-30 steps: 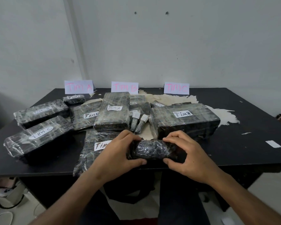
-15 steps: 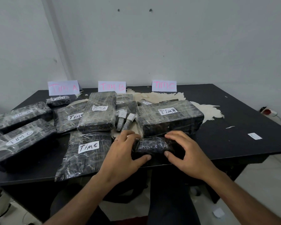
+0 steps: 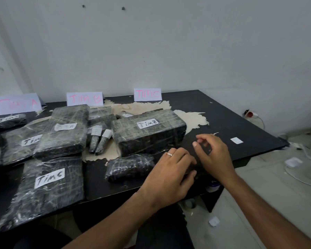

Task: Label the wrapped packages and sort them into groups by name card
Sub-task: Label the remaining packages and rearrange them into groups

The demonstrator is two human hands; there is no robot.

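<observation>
At the upper left of the frame stood the "TIM A" name card [image 3: 16, 105], with the "TIM B" name card [image 3: 84, 98] and the "TIM C" name card [image 3: 147, 94] in a row to its right along the far edge of the black table [image 3: 241, 123]. Wrapped packages crowded the left half of the table: at lower left a flat package labelled "Tim C" [image 3: 48, 184] overhung the near edge, and above it lay a stacked package labelled for A [image 3: 65, 133]. Near the centre, 2 thin wrapped sticks [image 3: 99, 142] lay side by side on torn beige paper [image 3: 188, 117]. Just right of them sat the big block labelled "Tim B" [image 3: 147, 133].

In front of that block lay the small unlabelled package [image 3: 129, 167], flat on the table. The left hand [image 3: 169, 177], wearing 1 ring, rested just right of it with relaxed fingers, holding nothing that showed. The right hand [image 3: 214, 155] hovered at centre right, fingers loosely curled, thumb and forefinger close together; whether they pinched anything could not be told. A blank white label [image 3: 236, 140] lay further right.
</observation>
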